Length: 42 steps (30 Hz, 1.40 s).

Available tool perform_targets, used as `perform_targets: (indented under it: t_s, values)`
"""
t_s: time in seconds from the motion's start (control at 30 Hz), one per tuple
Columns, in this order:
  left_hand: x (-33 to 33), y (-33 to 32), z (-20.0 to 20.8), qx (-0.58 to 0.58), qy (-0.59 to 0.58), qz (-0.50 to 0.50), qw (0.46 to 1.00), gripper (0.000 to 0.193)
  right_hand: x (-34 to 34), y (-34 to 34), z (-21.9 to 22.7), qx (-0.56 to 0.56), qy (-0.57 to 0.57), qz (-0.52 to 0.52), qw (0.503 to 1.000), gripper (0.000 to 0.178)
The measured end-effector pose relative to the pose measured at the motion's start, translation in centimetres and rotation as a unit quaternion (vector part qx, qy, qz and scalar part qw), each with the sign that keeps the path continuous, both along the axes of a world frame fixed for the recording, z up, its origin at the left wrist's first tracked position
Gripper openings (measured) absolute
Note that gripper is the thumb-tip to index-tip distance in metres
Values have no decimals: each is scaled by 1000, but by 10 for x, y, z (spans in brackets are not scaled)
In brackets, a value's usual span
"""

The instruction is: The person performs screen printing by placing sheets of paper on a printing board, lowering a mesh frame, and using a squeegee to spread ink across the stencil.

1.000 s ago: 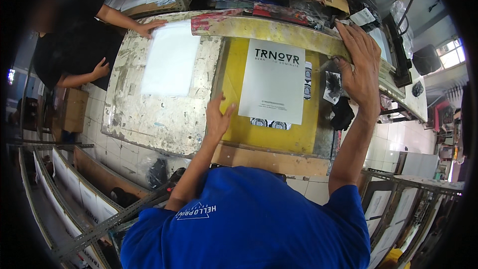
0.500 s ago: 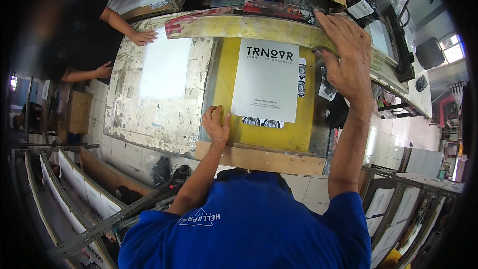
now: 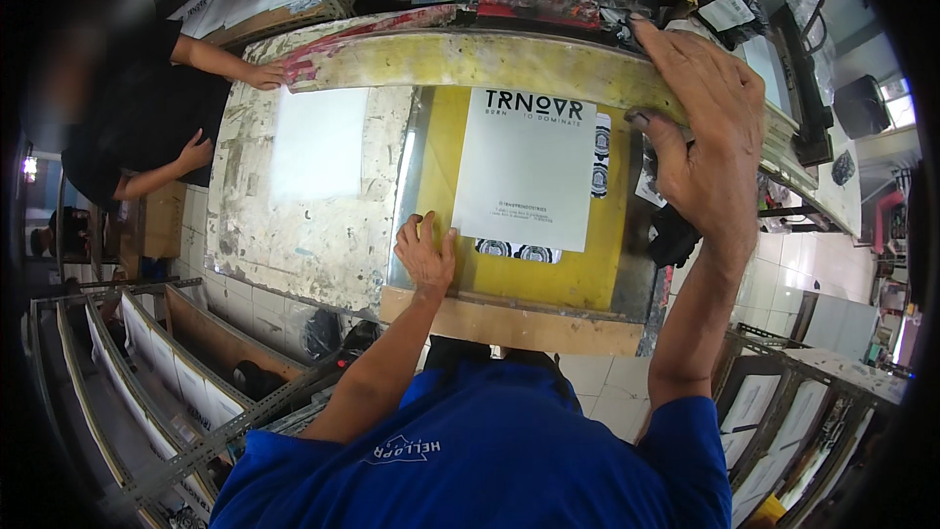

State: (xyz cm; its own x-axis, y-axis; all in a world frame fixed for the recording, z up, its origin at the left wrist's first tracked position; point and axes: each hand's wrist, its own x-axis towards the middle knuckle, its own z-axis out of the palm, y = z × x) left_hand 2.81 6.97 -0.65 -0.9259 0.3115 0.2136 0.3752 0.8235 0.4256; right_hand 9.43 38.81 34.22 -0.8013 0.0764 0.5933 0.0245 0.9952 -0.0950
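Observation:
My right hand (image 3: 710, 127) is wrapped around the right end of a long, yellow-stained wooden frame bar (image 3: 490, 61), thumb underneath and fingers over the top. The bar spans the far side of the worktable and covers the top edge of a white printed sheet (image 3: 524, 171). That sheet, with black lettering, lies on a yellow panel (image 3: 441, 147). My left hand (image 3: 426, 253) rests by the sheet's lower left edge, fingers spread and holding nothing. Round black-and-white emblems (image 3: 601, 157) show from under the sheet at its right and lower edges.
A blank white sheet (image 3: 318, 142) lies on the paint-worn tabletop (image 3: 245, 176). At the left stands a person in black, one hand (image 3: 264, 76) by the bar's left end. A wooden strip (image 3: 509, 323) borders the near edge. Racks (image 3: 186, 362) stand lower left, others lower right.
The frame bar, with my right hand on it, now looks larger and reaches farther left, covering the sheet's top edge. My left hand stays by the sheet. The other person's far hand has shifted left.

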Motion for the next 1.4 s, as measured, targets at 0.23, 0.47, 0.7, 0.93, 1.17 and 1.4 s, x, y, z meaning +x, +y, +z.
perform_targets:
  t_s: [0.23,0.47,0.7,0.93,1.17,1.4]
  values:
    - [0,4,5,-20,-9,-29,999,51,-3,3,4,8,-1,-12,1000,65]
    - [0,4,6,-14,-18,-50,998,46,-6,10,4,3,4,-22,1000,67]
    - [2,2,8,-23,-26,-58,998,40,-4,6,1,1,-7,-29,1000,66]
    - [2,1,8,-3,30,-79,996,34,3,-3,1,-28,-9,-25,999,65]
    - [0,20,1,82,23,-81,993,22,4,-10,-4,-41,18,-19,999,64]
    - [-11,43,16,371,-295,5,881,27,4,-9,-2,-58,44,-5,997,61]
